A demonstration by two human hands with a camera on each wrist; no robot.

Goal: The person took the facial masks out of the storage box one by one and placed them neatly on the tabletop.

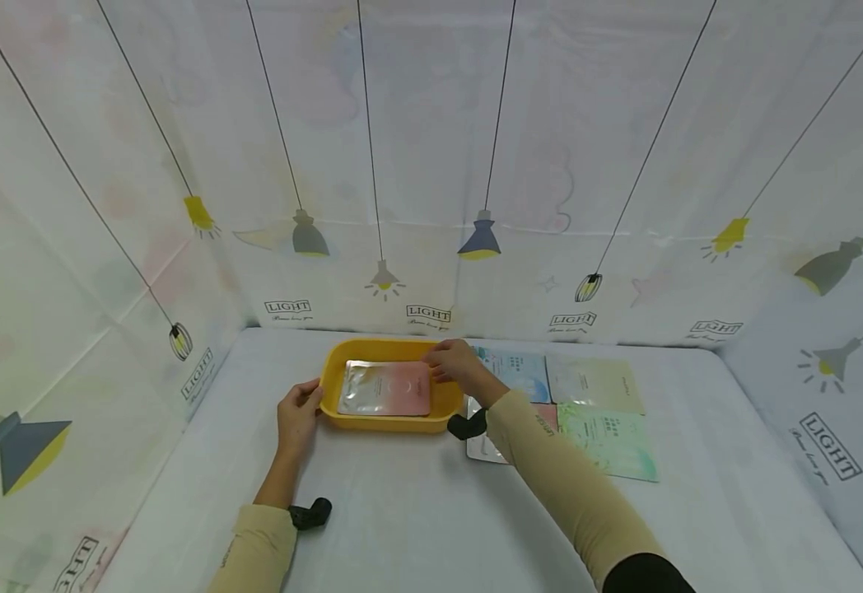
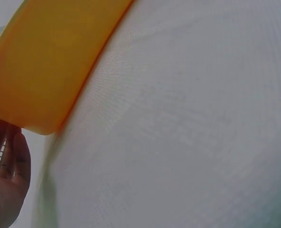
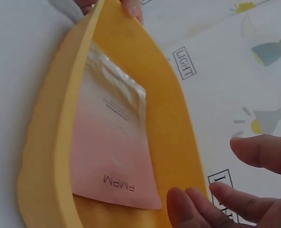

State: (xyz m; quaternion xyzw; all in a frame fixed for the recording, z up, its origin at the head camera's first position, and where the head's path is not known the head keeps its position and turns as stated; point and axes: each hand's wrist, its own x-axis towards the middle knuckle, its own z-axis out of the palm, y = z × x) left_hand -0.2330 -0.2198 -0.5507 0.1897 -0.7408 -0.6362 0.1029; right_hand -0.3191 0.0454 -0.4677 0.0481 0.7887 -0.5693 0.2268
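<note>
A yellow plastic tray (image 1: 383, 424) with raised walls stands on the white table. Inside it lies a flat pink-and-silver sachet (image 1: 387, 389); the right wrist view shows PMPM printed on its pink end (image 3: 116, 166). My left hand (image 1: 298, 420) holds the tray's left end, thumb over the rim and fingers against the outer wall. Above the right end of the tray is my right hand (image 1: 463, 368), its fingers (image 3: 245, 202) apart and loosely bent with nothing between them. The sachet lies in front of those fingers, not gripped.
Right of the tray lie several flat sachets: a blue one (image 1: 516, 375), a pale yellow one (image 1: 596, 385), a green one (image 1: 609, 441) and a silver-and-pink one (image 1: 485, 449) partly hidden by my right sleeve. A printed cloth wall (image 1: 417, 165) rises behind the table.
</note>
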